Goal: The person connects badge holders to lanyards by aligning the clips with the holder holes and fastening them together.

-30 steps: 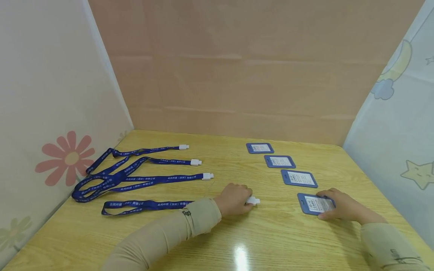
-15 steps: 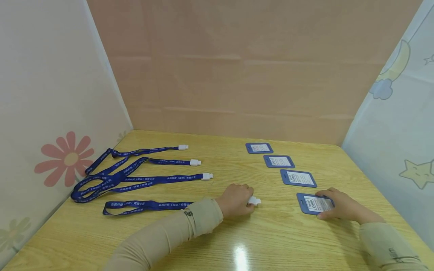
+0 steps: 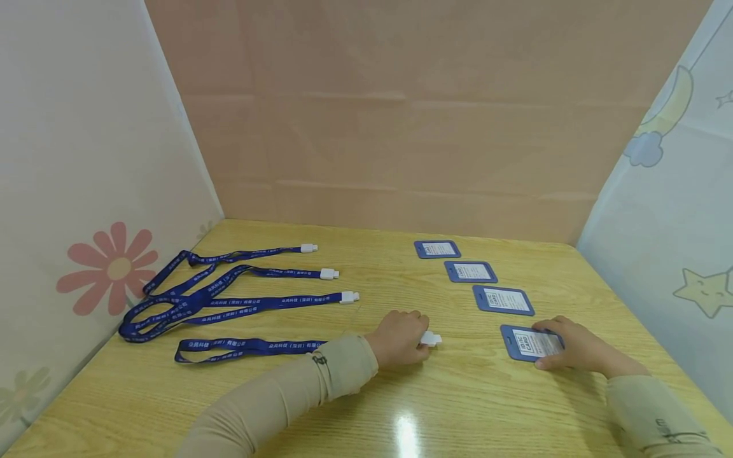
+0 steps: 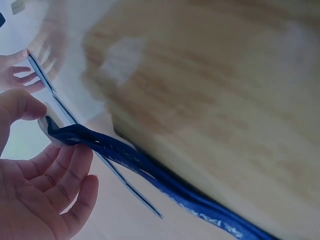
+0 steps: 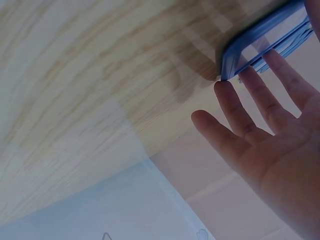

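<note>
In the head view my left hand pinches the white plastic clip of the nearest blue lanyard. Its strap runs leftward under the sleeve and ends in a loop. The left wrist view shows thumb and fingers of that hand around the clip, the printed strap trailing off. At the right, my right hand holds the nearest blue ID card holder by its long edges, thumb on the near side and fingers on the far side. The holder lies on the table, slot end toward the left hand.
Beyond the left arm lie more blue lanyards with white clips, their straps overlapping at the left. Three other ID card holders lie in a slanting row behind the held one. Fabric walls stand around the wooden table.
My left hand has shifted very slightly to the right with the lanyard's clip. The right hand stays on the ID card holder as before.
</note>
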`<action>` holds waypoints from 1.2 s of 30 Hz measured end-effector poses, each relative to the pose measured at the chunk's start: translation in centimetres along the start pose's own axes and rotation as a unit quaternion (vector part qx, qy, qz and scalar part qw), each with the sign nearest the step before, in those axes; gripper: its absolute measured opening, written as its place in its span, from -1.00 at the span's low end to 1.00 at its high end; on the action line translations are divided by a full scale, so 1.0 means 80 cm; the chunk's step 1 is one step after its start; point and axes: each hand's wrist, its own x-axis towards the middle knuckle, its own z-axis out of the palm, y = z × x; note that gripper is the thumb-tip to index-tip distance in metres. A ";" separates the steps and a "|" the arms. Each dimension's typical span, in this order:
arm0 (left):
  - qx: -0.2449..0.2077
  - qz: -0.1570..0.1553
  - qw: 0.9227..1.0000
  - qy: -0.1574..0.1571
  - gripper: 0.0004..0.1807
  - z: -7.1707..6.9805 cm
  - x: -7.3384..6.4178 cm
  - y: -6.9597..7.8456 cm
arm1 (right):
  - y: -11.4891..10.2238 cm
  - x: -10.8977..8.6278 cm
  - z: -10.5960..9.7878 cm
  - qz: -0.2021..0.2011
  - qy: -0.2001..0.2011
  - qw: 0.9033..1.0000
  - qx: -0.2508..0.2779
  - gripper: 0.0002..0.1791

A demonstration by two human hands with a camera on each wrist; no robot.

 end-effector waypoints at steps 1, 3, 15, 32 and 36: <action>0.001 0.001 1.000 -0.001 -0.80 0.000 0.000 0.000 | 0.000 0.000 0.000 0.001 0.000 1.000 0.000 -0.16; 0.004 0.002 1.000 -0.003 -0.80 -0.001 0.000 0.001 | 0.000 0.000 0.000 0.000 0.000 1.000 0.000 -0.16; 0.000 0.004 1.000 0.000 -0.80 -0.002 0.002 0.004 | -0.001 -0.001 -0.001 -0.003 0.001 1.000 0.000 -0.16; 0.006 0.009 1.000 -0.002 -0.81 -0.006 0.002 0.007 | -0.002 -0.001 0.000 0.001 0.000 1.000 0.000 -0.16; 0.009 0.011 1.000 -0.002 -0.81 -0.006 0.002 0.008 | -0.002 -0.002 -0.001 -0.001 0.001 1.000 0.002 -0.16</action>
